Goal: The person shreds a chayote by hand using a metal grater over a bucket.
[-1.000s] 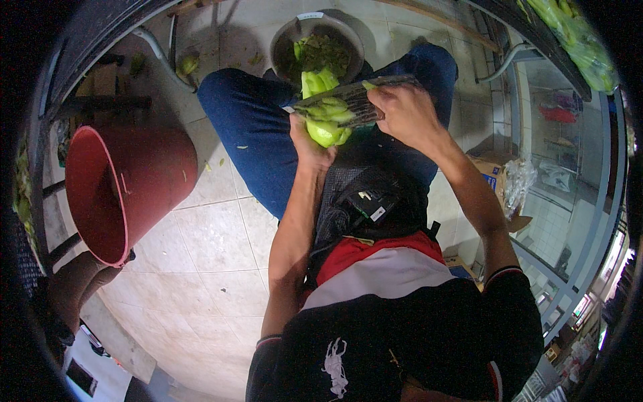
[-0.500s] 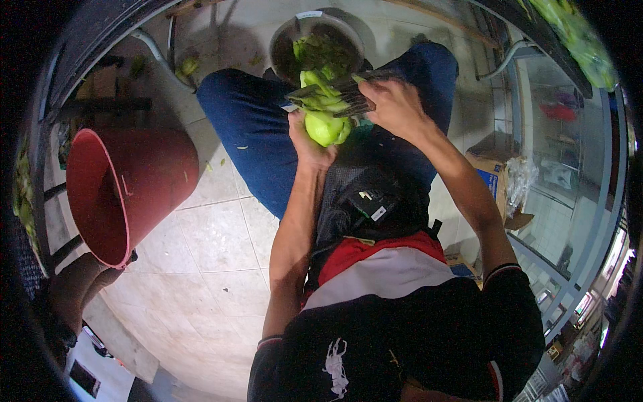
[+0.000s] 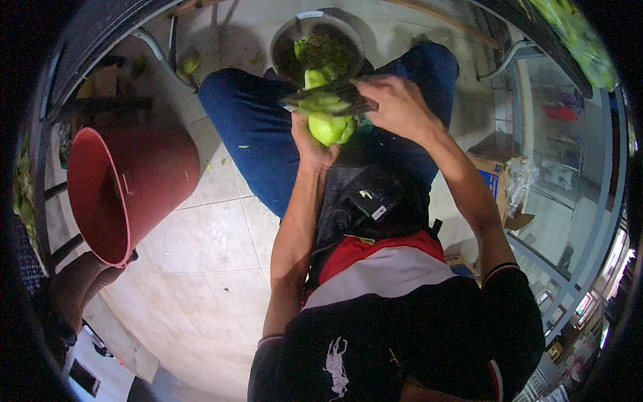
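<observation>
My left hand (image 3: 310, 143) is wrapped round a pale green, lumpy vegetable (image 3: 329, 127), upright above my lap between my bent knees. Across its upper part lies a broad dark blade (image 3: 358, 94), blurred, with green slivers on it, gripped by my right hand (image 3: 396, 107). Behind the vegetable, a grey round bowl (image 3: 284, 47) on the floor holds green leafy scraps and pieces, partly hidden by what I hold. A dark mesh cloth (image 3: 341, 187) with a small dark labelled item rests in my lap.
A red bucket (image 3: 154, 181) lies tilted at left, beside another person's limb (image 3: 84, 285). Dark rack bars arch overhead, with bagged greens (image 3: 569, 40) at upper right. An opened cardboard box (image 3: 492, 177) with clear plastic and a grey metal frame (image 3: 569, 288) stand at right.
My right hand and the blade have shifted slightly left across the vegetable, exposing more of its lower part. My left hand stays nearly in place.
</observation>
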Demonstrator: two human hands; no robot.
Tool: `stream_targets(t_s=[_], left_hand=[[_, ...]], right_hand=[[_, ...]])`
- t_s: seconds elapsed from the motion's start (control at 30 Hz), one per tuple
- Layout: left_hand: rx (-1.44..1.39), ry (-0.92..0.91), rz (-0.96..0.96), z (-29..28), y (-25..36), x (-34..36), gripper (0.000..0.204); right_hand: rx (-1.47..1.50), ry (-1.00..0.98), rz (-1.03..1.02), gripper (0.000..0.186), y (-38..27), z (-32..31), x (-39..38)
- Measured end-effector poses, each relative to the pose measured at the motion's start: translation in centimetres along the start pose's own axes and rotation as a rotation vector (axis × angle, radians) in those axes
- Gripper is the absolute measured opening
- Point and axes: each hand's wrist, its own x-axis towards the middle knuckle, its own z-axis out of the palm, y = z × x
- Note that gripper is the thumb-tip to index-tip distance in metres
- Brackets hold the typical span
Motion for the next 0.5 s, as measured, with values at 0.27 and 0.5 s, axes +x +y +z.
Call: stream_targets(t_s=[0.27, 0.5], left_hand=[[-0.052, -0.107, -0.047, -0.3, 0.3, 0.0, 0.06], [-0.01, -0.149, -0.086, -0.3, 0.4, -0.3, 0.06]], right_hand=[[-0.119, -0.014, -0.019, 0.031, 0.9, 1.3, 0.8], [-0.157, 0.057, 0.339, 0.024, 7.0, 4.0, 4.3]])
